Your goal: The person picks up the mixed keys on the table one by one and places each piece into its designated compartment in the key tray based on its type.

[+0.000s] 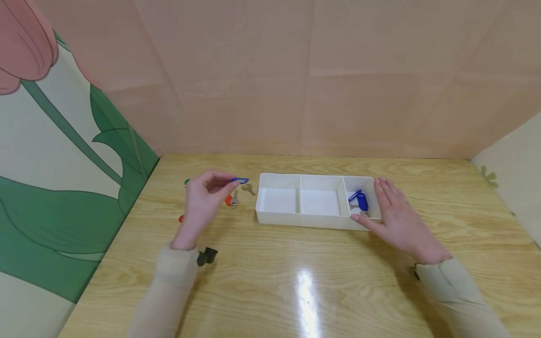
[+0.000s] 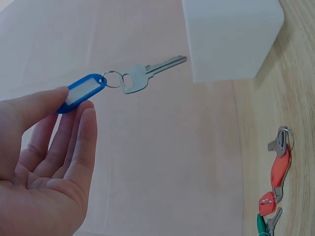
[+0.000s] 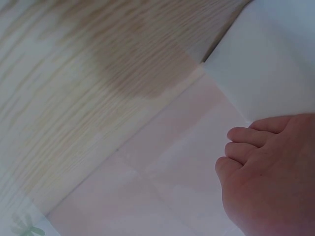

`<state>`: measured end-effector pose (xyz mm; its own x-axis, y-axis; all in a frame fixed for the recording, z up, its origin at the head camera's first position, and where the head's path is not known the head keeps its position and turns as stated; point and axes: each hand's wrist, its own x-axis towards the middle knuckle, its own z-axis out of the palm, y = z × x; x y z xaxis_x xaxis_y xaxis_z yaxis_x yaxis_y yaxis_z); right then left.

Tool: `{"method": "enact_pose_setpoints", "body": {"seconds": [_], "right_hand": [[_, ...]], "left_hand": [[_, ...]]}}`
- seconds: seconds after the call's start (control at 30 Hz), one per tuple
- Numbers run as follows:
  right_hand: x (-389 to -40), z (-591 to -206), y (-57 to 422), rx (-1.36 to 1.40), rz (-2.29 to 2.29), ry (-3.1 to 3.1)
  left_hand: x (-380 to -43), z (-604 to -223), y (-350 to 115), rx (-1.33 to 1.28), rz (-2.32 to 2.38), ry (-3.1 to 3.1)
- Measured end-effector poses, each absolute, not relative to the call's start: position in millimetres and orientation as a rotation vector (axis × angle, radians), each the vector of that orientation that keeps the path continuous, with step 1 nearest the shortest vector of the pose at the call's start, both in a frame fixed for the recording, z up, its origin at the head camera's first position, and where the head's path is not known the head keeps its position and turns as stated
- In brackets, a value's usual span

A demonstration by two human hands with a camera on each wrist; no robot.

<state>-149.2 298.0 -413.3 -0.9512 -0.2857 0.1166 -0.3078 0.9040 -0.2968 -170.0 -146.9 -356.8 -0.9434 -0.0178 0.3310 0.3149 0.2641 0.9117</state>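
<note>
My left hand [image 1: 204, 199] is raised to the left of a white three-compartment box [image 1: 279, 218]. Between thumb and fingertips it pinches a blue key tag [image 2: 84, 92] with a white label. From the tag's ring a silver key [image 2: 139, 77] sticks out toward the box wall. At the box's right end, my right hand [image 1: 399, 223] rests with straight fingers along the side and the thumb at the front rim. Inside that right compartment lie blue key tags [image 1: 362, 202] with keys; the middle and left compartments hold nothing.
On the wooden table [image 1: 262, 277], left of the box, lie red key tags [image 2: 280, 169] with keys and a green key tag [image 2: 261, 224], partly behind my left hand in the head view. A pinkish backdrop [image 1: 304, 94] stands behind the table, and a flower-patterned panel [image 1: 63, 211] stands left.
</note>
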Motion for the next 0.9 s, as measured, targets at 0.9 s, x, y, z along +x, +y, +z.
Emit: {"method": "enact_pose_setpoints", "body": {"seconds": [0.9], "right_hand": [[-149.7,-413.5,298.0,0.491,0.466,-2.984]], "left_hand": [[-167.8,-349.9,-127.3,-0.355,-1.809,-2.264]]}}
